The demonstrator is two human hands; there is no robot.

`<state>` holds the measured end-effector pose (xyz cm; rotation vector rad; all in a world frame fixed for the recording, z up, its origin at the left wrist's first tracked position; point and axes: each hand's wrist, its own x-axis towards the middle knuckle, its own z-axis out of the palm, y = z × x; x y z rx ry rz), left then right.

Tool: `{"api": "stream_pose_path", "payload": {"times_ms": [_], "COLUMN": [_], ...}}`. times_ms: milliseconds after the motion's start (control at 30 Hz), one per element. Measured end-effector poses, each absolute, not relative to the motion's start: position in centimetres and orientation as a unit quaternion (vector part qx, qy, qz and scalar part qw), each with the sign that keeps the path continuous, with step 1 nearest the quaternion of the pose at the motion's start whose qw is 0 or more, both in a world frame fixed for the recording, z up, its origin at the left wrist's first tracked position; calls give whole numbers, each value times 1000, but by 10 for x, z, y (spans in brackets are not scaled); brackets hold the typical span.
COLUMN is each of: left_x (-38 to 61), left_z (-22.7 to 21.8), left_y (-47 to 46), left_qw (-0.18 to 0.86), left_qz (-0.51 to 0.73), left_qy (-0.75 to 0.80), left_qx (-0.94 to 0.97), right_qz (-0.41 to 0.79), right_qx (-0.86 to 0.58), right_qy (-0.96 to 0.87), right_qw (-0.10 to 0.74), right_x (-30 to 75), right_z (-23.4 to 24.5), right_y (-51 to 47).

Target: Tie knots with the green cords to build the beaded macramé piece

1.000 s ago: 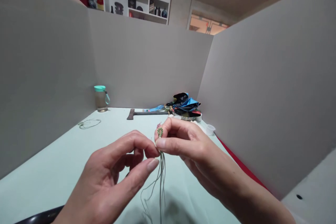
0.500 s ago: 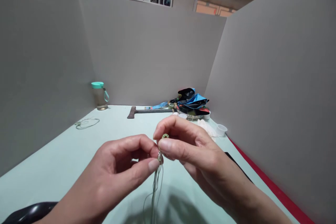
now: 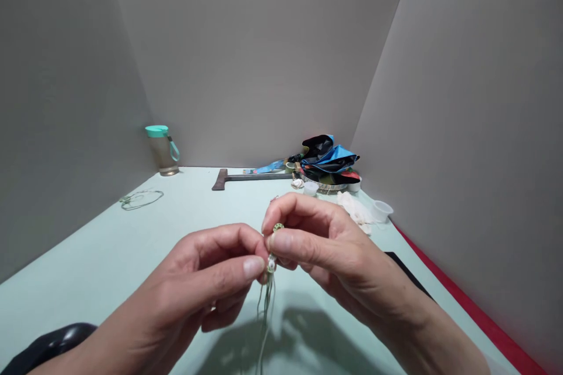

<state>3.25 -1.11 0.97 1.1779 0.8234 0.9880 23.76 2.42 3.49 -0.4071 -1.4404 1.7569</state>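
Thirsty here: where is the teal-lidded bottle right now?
The teal-lidded bottle stands in the far left corner of the table in the head view, by the back wall, left of the dark T-shaped metal tool.

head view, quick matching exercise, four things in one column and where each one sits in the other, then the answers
Things
1. plastic bottle with a teal lid
2. coil of thin cord
3. small clear plastic cup
4. green bead

Places
A. at the fingertips of the right hand
B. standing in the far left corner of the pale green table
C. beside crumpled white material, close to the right wall
D. lying flat near the left edge of the table

Pairs: 1-B, 2-D, 3-C, 4-A
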Motion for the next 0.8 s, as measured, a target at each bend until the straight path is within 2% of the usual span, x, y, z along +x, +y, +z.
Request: {"api": "stream_pose_path", "payload": {"times_ms": [133, 267, 367, 600, 800], "left_x": [35, 40, 47, 43, 45], "left_z": [9, 6, 4, -12, -5], "left_y": [-17, -28, -34, -24, -21], "left_qw": [520, 380, 333, 328, 423], "left_qz": [485, 524, 527, 499, 499], "left_qy": [445, 466, 506, 494, 470], "left_qx": [545, 603, 596, 632, 593], "right_qz": [667, 645, 630, 632, 655], "right_qx": [-183, -208, -220, -230, -214], "right_qy": [-583, -588, -593, -585, -576], "right_qw": [427, 441, 451, 454, 439], "right_x": [238, 237, 235, 233, 232], "right_z": [33, 33, 33, 34, 37], "right_y": [25, 24, 23, 23, 20]}}
